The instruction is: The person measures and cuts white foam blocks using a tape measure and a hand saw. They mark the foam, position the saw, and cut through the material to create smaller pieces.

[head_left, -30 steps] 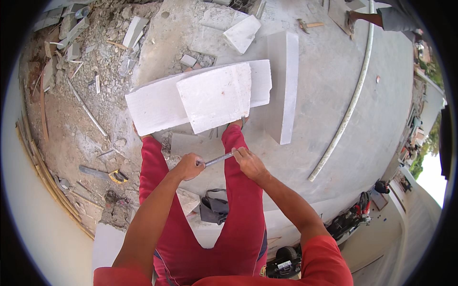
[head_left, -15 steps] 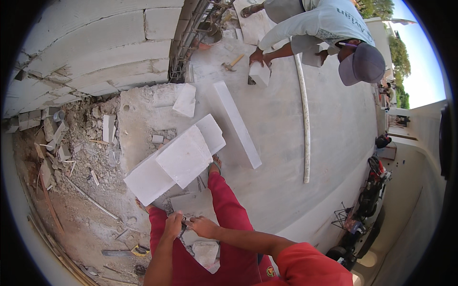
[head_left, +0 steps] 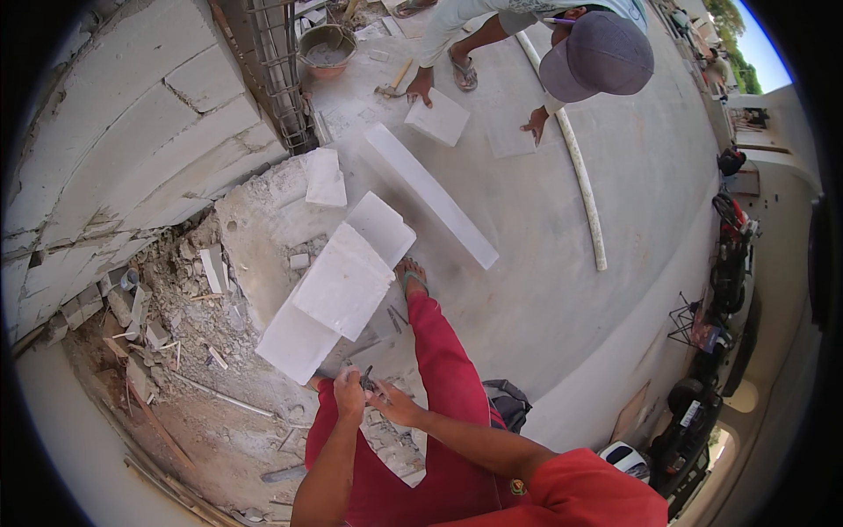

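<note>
My left hand point(head_left: 349, 397) and my right hand point(head_left: 397, 406) are close together above my knees, fingers curled round a small dark object point(head_left: 367, 379) whose kind I cannot make out. Just beyond them a long white block point(head_left: 297, 338) lies aslant between my feet. On top of it rests a squarish white block point(head_left: 344, 281) with a rough, chipped face. To the right, a long narrow white block point(head_left: 430, 195) lies on the concrete floor. A co-worker's hand point(head_left: 421, 88) touches a smaller white block point(head_left: 439, 117) further off.
A hammer point(head_left: 395, 81) and a bucket point(head_left: 327, 48) are near the steel rebar cage point(head_left: 279, 70). A pale pipe point(head_left: 575, 162) crosses the floor. Rubble point(head_left: 189, 316) lies below the block wall point(head_left: 114, 132) at left. A motorcycle point(head_left: 724, 263) stands far right.
My view has shifted. My hands still hold the small dark object close together. The co-worker's block now sits turned differently, and the co-worker's other hand is low, near the floor.
</note>
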`<state>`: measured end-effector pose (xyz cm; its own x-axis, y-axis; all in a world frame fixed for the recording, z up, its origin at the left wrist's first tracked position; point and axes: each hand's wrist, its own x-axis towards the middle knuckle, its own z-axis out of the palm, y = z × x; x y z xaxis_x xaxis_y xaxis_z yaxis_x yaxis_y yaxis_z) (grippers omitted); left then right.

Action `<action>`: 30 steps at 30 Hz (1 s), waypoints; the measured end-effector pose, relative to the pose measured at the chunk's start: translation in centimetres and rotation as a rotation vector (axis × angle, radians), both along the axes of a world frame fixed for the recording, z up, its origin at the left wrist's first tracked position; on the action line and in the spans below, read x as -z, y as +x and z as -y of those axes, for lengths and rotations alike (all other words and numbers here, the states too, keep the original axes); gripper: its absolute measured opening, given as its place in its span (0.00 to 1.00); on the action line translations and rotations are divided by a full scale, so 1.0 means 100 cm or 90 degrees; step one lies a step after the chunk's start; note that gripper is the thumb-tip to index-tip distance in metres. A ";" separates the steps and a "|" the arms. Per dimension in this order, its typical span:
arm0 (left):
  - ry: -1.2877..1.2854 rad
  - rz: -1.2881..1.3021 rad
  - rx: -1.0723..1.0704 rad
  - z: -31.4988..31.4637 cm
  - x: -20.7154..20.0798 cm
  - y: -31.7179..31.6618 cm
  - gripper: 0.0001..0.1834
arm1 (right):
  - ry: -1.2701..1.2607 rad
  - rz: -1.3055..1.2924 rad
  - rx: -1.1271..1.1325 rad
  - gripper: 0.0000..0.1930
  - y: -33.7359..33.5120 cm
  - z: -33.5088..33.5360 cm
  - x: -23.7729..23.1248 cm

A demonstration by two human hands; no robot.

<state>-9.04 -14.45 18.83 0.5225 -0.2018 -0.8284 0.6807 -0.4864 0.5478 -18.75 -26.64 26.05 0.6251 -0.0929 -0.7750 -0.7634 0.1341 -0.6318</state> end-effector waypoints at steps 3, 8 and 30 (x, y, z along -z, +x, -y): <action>-0.005 -0.048 -0.118 0.044 -0.030 -0.002 0.14 | 0.025 0.009 0.100 0.37 0.012 0.023 -0.007; -0.030 -0.217 -0.238 0.100 -0.055 0.003 0.10 | 0.024 0.000 0.165 0.35 0.008 0.068 -0.012; 0.008 0.313 -0.050 0.259 -0.160 0.083 0.21 | -0.253 0.008 -0.204 0.25 -0.091 0.404 -0.043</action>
